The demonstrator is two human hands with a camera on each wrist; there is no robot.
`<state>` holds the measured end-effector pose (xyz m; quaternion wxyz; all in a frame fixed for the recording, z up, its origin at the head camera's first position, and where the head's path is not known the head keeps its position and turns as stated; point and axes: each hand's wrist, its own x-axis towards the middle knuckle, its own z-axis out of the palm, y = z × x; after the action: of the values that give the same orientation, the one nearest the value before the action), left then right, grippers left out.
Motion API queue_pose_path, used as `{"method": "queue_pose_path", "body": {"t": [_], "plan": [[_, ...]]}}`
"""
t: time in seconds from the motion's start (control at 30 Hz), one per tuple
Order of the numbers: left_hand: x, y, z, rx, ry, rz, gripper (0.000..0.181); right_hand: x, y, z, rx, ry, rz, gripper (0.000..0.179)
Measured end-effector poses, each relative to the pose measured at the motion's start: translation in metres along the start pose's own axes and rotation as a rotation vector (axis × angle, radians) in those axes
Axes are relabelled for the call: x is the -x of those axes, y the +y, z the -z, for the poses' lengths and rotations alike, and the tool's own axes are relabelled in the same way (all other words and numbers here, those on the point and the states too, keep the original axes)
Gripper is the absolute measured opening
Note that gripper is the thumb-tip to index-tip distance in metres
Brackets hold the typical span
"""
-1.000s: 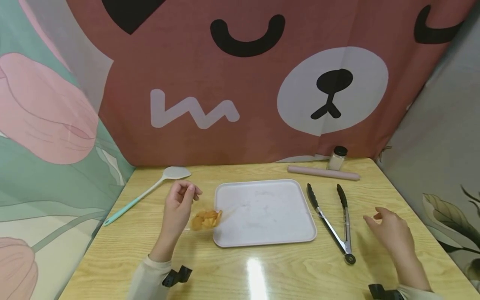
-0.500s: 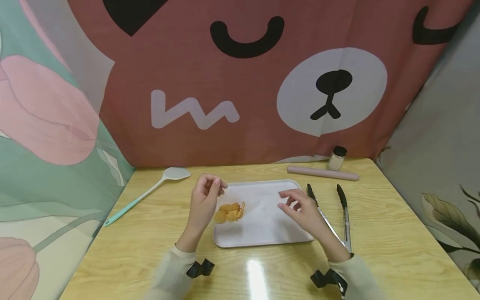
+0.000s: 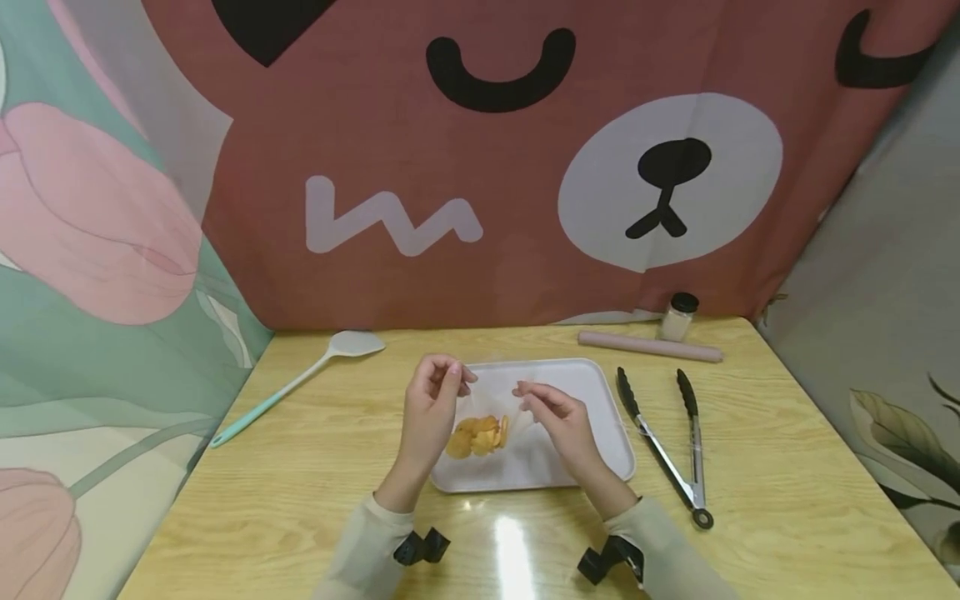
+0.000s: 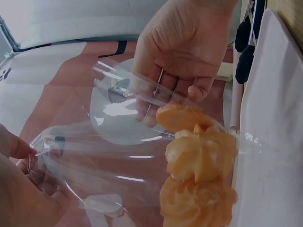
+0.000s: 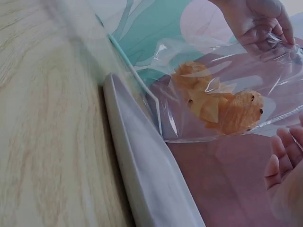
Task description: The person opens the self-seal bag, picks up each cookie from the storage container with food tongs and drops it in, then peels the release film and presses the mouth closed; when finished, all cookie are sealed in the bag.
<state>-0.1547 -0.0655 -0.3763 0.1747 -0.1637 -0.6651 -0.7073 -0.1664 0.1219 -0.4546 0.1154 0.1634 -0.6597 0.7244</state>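
Over the white tray (image 3: 547, 467), my left hand (image 3: 429, 417) pinches the gathered end of a clear plastic bag (image 4: 113, 158). Inside the bag are several golden piped cookies (image 3: 477, 437), hanging above the tray's left half. My right hand (image 3: 566, 423) hovers just right of the bag, its fingers loosely bent. From the left wrist, the right hand (image 4: 184, 52) shows its fingertips behind the see-through film, thumb apart from them; whether they touch it is hard to tell. In the right wrist view the left hand (image 5: 265, 30) bunches the film.
Black-tipped metal tongs (image 3: 693, 483) lie spread to the tray's right. A rolling pin (image 3: 637, 344) and a black-lidded jar (image 3: 678, 318) stay at the back right. A spatula (image 3: 288, 387) with a mint handle lies at left, and a printed curtain (image 3: 510, 283) hangs behind the table.
My left hand has carried the bag of cookies rightward, from the tray's left edge to above it. My right hand has come left from beyond the tongs to beside the bag.
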Motion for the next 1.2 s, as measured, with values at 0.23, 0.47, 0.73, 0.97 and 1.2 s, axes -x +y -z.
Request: {"method": "queue_pose_path", "body": {"t": [0.23, 0.47, 0.73, 0.97, 1.2], "plan": [[0.001, 0.003, 0.003, 0.003, 0.026, 0.009, 0.012, 0.009, 0.000, -0.004, 0.050, -0.002, 0.156, 0.028], [0.003, 0.000, 0.003, 0.003, -0.002, 0.009, 0.012, 0.006, 0.000, -0.012, 0.107, 0.043, 0.196, 0.025], [0.007, -0.002, -0.001, 0.000, -0.026, 0.008, 0.011, 0.008, -0.003, -0.019, 0.145, 0.149, 0.248, 0.018], [0.011, -0.002, -0.003, -0.003, -0.023, 0.027, 0.011, 0.009, -0.017, -0.024, 0.171, 0.203, 0.330, 0.008], [0.012, -0.011, 0.013, 0.021, 0.074, 0.048, 0.016, -0.001, -0.039, -0.002, 0.141, 0.165, 0.199, 0.006]]}}
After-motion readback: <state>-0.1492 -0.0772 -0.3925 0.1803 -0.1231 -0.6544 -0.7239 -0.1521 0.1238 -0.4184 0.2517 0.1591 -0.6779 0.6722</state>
